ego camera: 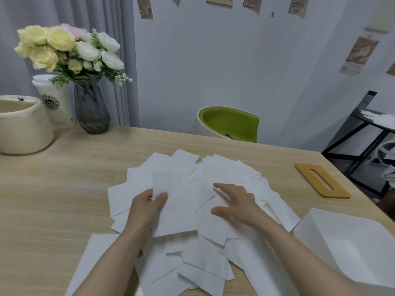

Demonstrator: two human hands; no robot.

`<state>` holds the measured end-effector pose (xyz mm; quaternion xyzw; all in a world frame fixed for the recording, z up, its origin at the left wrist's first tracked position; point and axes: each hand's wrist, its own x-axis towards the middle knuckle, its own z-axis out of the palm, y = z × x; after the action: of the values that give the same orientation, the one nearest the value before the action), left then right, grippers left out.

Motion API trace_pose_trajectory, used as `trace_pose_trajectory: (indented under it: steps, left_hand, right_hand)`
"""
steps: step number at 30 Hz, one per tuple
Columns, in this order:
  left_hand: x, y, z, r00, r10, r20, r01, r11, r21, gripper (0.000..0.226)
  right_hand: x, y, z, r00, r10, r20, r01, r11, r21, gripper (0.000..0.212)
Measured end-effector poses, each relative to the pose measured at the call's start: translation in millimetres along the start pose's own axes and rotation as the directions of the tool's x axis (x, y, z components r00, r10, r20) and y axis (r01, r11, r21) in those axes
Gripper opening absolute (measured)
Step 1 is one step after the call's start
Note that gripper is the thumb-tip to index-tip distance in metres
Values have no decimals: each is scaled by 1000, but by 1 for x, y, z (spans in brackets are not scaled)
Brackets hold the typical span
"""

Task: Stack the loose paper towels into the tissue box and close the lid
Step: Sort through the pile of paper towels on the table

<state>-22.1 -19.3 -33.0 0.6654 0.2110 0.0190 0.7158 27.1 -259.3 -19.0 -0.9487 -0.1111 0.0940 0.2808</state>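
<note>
Several loose white paper towels [224, 171] lie spread in an overlapping heap across the middle of the wooden table [64, 178]. My left hand [147, 206] pinches one towel [173, 201] by its left edge, thumb on top, lifting it slightly above the heap. My right hand [235, 204] hovers with fingers spread just over the towels to the right; it is blurred. The white tissue box [350, 244] stands open and empty at the right front. Its tan wooden lid [322, 180] with a slot lies flat farther back on the right.
At the back left stand a glass vase of flowers [90, 107], a paper coffee cup [54, 101] and a cream container [21, 124]. A green chair [228, 122] sits behind the table. A black rack [363, 129] is off the right edge.
</note>
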Motion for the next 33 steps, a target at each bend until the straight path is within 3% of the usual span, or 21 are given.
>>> trace_pose_trajectory:
  steps: [5,14,19,22,25,28,33]
  left_hand:
    - [1,-3,4,996,-70,50,73,996,-52,12]
    - [-18,-2,11,996,-92,23,93,991,-91,20]
    - [-22,-3,11,995,-100,24,102,992,-80,21]
    - [-22,-3,11,995,-103,8,104,992,-78,21]
    - [-21,-2,8,996,-89,-19,87,993,-75,18]
    - [-18,1,2,998,-56,-40,53,996,-74,16]
    - [-12,8,-3,997,-33,-66,28,996,-84,18]
  right_hand:
    - [12,-3,14,986,-29,-166,23,999,-33,63]
    - [27,-32,26,970,133,-204,-123,990,63,25]
    - [30,-43,32,946,1,-324,-1,1000,1,22]
    - [29,-45,29,925,-23,-380,83,986,144,9]
    - [23,-38,21,943,48,-328,79,928,365,25]
    - [12,-24,5,960,60,-275,79,881,467,12]
    - [-8,-2,-29,992,98,-82,-42,856,515,22]
